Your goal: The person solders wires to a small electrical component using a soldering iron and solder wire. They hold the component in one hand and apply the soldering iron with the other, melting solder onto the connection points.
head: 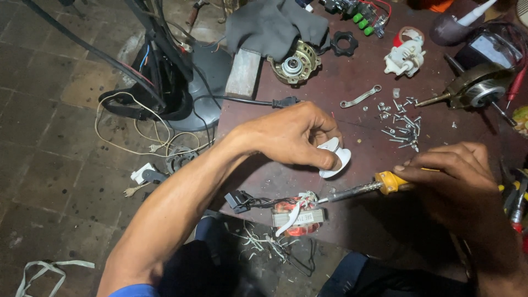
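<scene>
Left hand (291, 137): fingers pinched shut on a small white plastic part (333, 158), pressing it to the dark brown table (341, 82), near its front edge.
Right hand (448, 173): closed around the yellow handle of a screwdriver (363, 190); the metal shaft points left toward a copper-wound motor stator (297, 215).
Handling: the white part looks light, rigid, smooth and probably slippery; its rounded rim seems the best hold.
Around: loose shiny screws (404, 129), a flat metal bracket (360, 97), a grey cloth (275, 25).

A dark workbench (352, 82) carries loose screws (404, 129), a metal bracket (360, 97) and a fan motor (476, 88).
</scene>
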